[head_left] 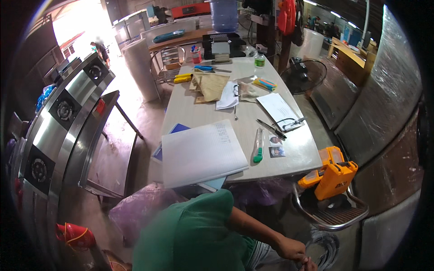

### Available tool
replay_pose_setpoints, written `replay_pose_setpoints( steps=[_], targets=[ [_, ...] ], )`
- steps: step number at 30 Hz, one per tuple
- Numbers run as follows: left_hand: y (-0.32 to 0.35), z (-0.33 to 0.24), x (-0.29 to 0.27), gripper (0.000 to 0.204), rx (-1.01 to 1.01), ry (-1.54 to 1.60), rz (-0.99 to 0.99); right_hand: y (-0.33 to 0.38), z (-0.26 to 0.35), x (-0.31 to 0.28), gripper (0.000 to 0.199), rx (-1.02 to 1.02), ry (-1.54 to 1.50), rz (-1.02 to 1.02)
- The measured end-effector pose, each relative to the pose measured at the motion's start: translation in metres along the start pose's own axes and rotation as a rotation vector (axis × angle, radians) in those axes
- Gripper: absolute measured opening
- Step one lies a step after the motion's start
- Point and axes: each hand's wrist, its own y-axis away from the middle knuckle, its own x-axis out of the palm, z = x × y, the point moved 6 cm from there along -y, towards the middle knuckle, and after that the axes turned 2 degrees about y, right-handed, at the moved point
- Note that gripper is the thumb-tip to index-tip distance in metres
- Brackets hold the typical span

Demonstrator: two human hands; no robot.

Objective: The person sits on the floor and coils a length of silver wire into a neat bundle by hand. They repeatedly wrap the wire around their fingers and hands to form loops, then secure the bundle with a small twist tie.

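A coil of thin grey wire (326, 250) lies on the floor at the lower right, below the metal chair (332, 217) that carries an orange and yellow plastic tool case (332, 177). The right hand (293, 249) sits just beside that coil, its fingers curled together around what looks like a strand of the wire, though the grip is too small and blurred to be sure. Another hand (311, 264) shows only as a sliver at the bottom edge, touching the first; whether its fingers are apart or together cannot be told. A green sleeve (194, 235) fills the lower middle.

Up and left of the chair stands the pale rectangular bench (212, 115). On its near edge lies a large white pad of lined paper (201, 153), over a blue folder (178, 129). Between the pad and the chair rest a clear tube with a green cap (258, 145) and two small photo prints (276, 146). Farther along the bench lie a clipboard with white paper (280, 110), a brown paper envelope (211, 86) and a black desk tray (221, 45).
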Motion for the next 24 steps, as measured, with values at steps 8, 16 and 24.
replay_pose_setpoints(
  steps=[8,16,24],
  targets=[
    [0.007,0.031,0.003,0.036,-0.144,0.084,0.192,0.006,-0.021,0.026,0.03,-0.08,0.074,-0.164],
    [-0.029,0.033,0.04,0.028,-0.111,0.419,0.051,-0.006,-0.017,0.02,0.026,-0.009,0.091,-0.175],
    [-0.006,0.013,0.058,0.028,-0.338,0.823,0.389,-0.011,-0.018,0.021,0.023,0.03,0.077,-0.167]
  ],
)
